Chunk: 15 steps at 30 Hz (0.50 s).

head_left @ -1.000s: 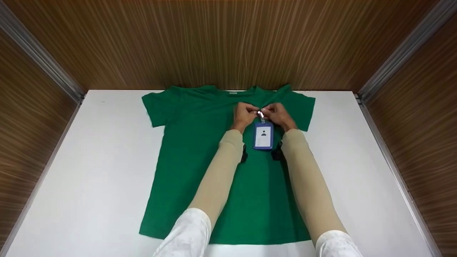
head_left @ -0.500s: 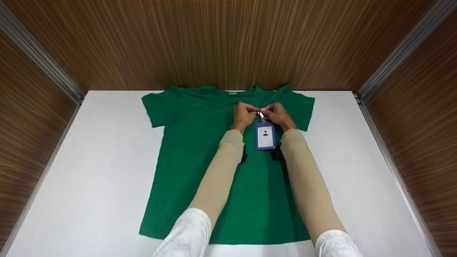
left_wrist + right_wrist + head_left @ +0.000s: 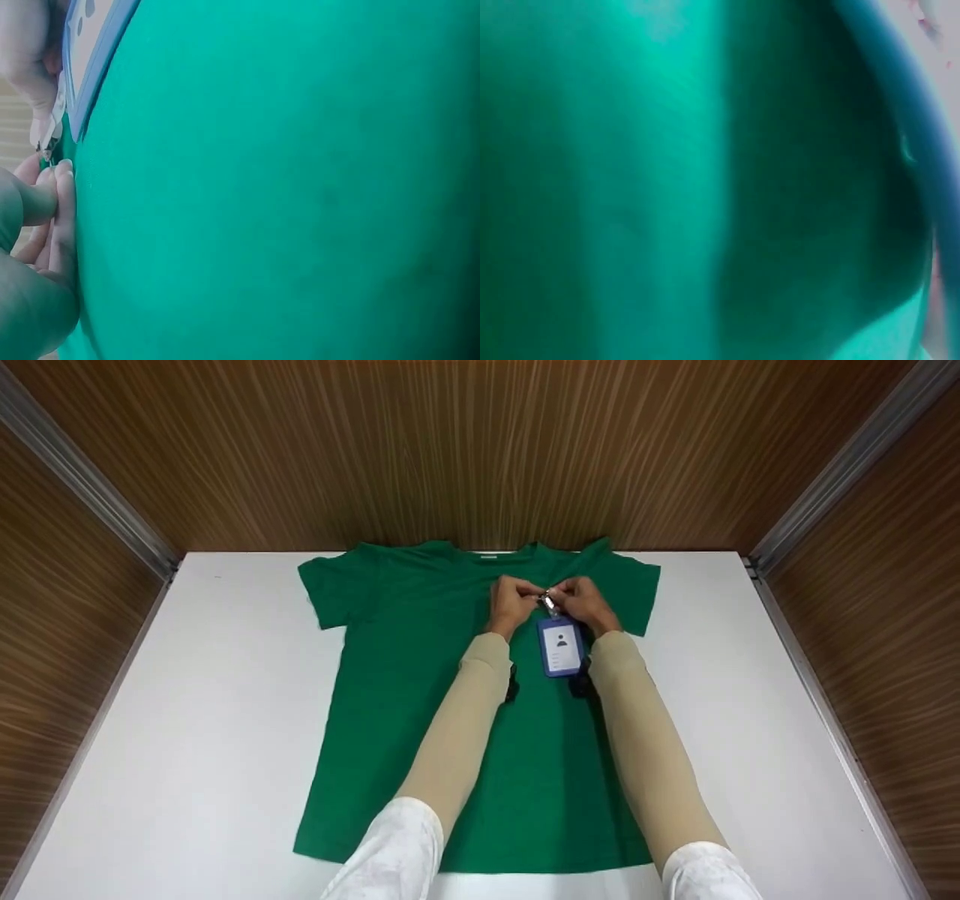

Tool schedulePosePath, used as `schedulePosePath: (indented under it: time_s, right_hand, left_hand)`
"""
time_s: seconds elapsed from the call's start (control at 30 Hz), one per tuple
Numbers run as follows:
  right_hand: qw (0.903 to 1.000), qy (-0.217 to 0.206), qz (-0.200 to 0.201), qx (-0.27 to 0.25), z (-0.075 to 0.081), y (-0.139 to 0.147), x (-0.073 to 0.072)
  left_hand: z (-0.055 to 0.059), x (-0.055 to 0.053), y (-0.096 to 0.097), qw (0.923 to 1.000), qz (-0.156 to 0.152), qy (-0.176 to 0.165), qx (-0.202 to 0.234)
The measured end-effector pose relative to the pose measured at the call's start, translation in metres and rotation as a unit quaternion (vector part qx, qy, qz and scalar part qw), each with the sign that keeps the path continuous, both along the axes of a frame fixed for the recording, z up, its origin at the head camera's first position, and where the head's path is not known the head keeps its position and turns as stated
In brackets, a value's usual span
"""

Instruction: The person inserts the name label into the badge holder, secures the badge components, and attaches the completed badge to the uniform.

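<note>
A green T-shirt (image 3: 420,720) lies spread out, neckline at the far side. Over its upper right chest hangs a blue-framed ID badge (image 3: 561,649) with a white card, on a short strap with a shiny metal clip (image 3: 549,604). My right hand (image 3: 586,601) pinches the clip. My left hand (image 3: 513,601) meets it fingertip to fingertip; its thumb and fingers pinch a bit of the shirt right at the clip, and the small pinched part is mostly hidden. In the left wrist view, the badge (image 3: 97,60) tilts close over the cloth. Its blurred blue edge (image 3: 900,90) crosses the right wrist view.
The shirt lies on a white table (image 3: 187,720), its collar against the wood-grain back panel (image 3: 480,450). Similar panels with metal corner rails (image 3: 832,465) stand at both sides. Small dark wrist devices (image 3: 580,682) sit under both forearms.
The badge has swung slightly to the right and now hangs at a tilt. Both hands stay in nearly the same place at the clip.
</note>
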State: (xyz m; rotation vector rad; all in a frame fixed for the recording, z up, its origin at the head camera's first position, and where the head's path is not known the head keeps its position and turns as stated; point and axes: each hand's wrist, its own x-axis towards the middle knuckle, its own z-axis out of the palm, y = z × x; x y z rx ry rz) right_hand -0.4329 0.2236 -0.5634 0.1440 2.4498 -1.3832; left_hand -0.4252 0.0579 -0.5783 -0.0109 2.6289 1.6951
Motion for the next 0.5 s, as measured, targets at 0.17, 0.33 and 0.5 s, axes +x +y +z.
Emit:
schedulePosePath:
  time_s: [0.17,0.33,0.5]
  right_hand:
    - [0.9998,0.004,-0.014,-0.017,-0.005,-0.001,-0.003]
    - [0.9988,0.039,-0.031,0.002,-0.009,-0.001,-0.006]
    - [0.9928,0.075,-0.068,0.063,-0.011,-0.004,-0.008]
  left_hand:
    - [-0.004,-0.001,-0.003,0.9996,-0.005,-0.007,0.025]
    - [-0.007,-0.003,-0.005,0.9988,-0.014,-0.01,0.045]
    - [-0.007,-0.006,-0.006,0.9987,-0.012,-0.026,0.041]
